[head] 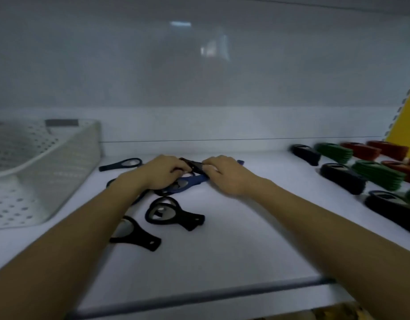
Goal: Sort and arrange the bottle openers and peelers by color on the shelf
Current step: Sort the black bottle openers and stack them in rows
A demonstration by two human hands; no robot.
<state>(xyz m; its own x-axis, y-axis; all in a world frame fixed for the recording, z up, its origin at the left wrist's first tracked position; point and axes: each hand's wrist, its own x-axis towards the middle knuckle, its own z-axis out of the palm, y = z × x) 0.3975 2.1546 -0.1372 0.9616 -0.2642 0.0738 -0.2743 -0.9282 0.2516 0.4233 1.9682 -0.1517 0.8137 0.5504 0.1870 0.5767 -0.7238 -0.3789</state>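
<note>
Centre frame on the shelf point(222, 245), left hand point(162, 173) and right hand point(224, 175) both curl fingers round one black opener point(194, 165), its long axis running left-right between them, above a blue opener point(188, 183); colour-sorted rows point(342, 177) lie at frame right, nearer the right hand.

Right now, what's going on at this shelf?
A person is sorting bottle openers on a white shelf. Both the left hand and right hand grip one dark opener above a blue opener in a loose pile. On the right, black stacks, green stacks and red stacks already sit in rows; a perforated basket stands left.
</note>
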